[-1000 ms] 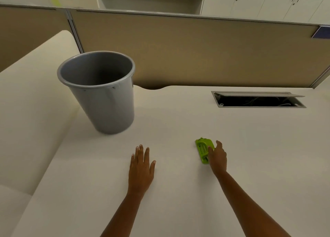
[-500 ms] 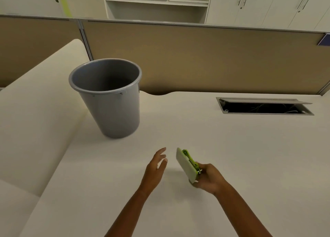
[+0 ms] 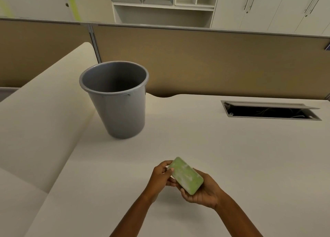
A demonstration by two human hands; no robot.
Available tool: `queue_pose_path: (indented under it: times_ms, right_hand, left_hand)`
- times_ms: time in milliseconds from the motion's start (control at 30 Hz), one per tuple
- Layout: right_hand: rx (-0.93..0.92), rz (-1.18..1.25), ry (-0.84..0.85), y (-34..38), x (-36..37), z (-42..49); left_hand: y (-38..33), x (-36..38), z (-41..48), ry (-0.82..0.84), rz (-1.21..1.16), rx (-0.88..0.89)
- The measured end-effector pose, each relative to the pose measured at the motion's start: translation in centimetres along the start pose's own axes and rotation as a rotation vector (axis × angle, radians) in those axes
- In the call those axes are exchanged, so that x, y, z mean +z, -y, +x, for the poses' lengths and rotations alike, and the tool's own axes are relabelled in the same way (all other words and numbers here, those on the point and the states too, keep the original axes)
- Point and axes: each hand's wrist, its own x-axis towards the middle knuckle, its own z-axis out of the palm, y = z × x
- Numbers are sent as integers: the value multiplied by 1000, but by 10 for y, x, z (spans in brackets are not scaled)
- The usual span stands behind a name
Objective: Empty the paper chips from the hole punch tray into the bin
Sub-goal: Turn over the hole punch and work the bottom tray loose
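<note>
The green hole punch [image 3: 186, 175] is held above the desk near its front, turned so its flat, pale, translucent tray base faces up. My right hand [image 3: 203, 192] cups it from below at its near end. My left hand [image 3: 160, 174] grips its far end, thumb on the tray's edge. The tray is closed on the punch; pale chips show faintly through it. The grey bin [image 3: 116, 101] stands upright on the desk, well beyond and to the left of my hands, its mouth open.
A cream desk [image 3: 232, 156] spreads under my hands. An open cable hatch [image 3: 269, 111] lies at the back right. A tan partition [image 3: 214, 61] runs behind the desk, and a second cream desk [image 3: 41, 111] adjoins on the left.
My right hand lifted the punch off the desk and turned it base up. My left hand rose from the desk and took hold of its far end.
</note>
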Motion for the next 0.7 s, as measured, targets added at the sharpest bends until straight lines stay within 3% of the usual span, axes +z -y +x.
queue_pose_path:
  times_ms: [100, 233, 333, 433, 567, 700]
  right_hand:
    - [-32, -59, -7, -1, 2, -4]
    - [-245, -370, -151, -1, 12, -11]
    - [-451, -665, -326, -7, 25, -16]
    - [-625, -854, -384, -16, 34, -18]
    - [-747, -898, -318, -24, 40, -19]
    - [-748, -721, -289, -24, 42, -21]
  left_hand:
    - [-2, 4, -2, -21, 25, -21]
    - [-4, 10, -4, 6, -68, -99]
    - [-7, 17, -3, -9, -367, -207]
    - [-8, 22, -1, -44, -616, -259]
    - [-10, 22, 1, -92, -813, -335]
    - [-18, 15, 3, -95, -973, -345]
